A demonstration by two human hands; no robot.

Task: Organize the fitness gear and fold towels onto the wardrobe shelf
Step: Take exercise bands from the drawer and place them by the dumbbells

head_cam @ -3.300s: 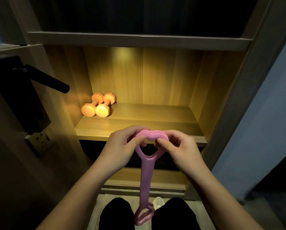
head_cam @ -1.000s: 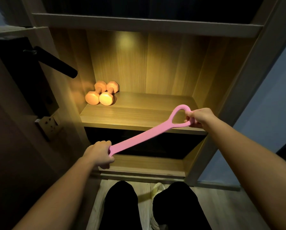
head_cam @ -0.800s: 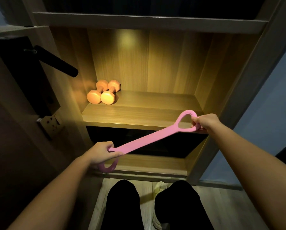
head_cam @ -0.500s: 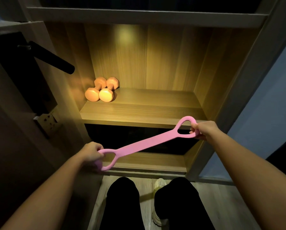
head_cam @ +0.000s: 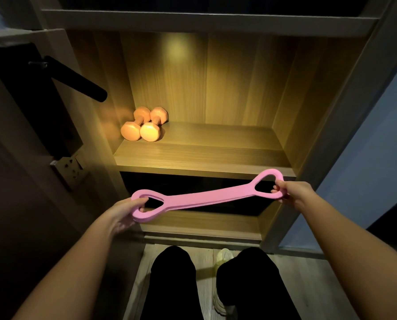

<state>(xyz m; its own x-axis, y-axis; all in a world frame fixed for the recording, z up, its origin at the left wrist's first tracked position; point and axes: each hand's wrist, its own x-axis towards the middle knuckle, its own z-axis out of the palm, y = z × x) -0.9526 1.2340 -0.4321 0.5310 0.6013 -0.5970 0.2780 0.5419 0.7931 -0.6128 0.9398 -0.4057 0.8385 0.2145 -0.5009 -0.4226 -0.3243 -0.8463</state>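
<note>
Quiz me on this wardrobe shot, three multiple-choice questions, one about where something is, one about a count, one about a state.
1. Where are the orange dumbbells?
A. At the back left of the lit shelf
B. In a basket
C. On a folded towel

2. How many dumbbells are there?
A. One
B. Two
C. Four

3. What state is the pink band in?
A. Rolled up on the shelf
B. Held out between the left hand and the right hand, one at each end loop
C. Knotted round a dumbbell

Answers:
1. A, they lie side by side against the shelf's left wall, near the back.
2. B, two round end faces point toward the camera.
3. B, each hand grips one loop and the band spans the gap in front of the shelf edge.
</note>
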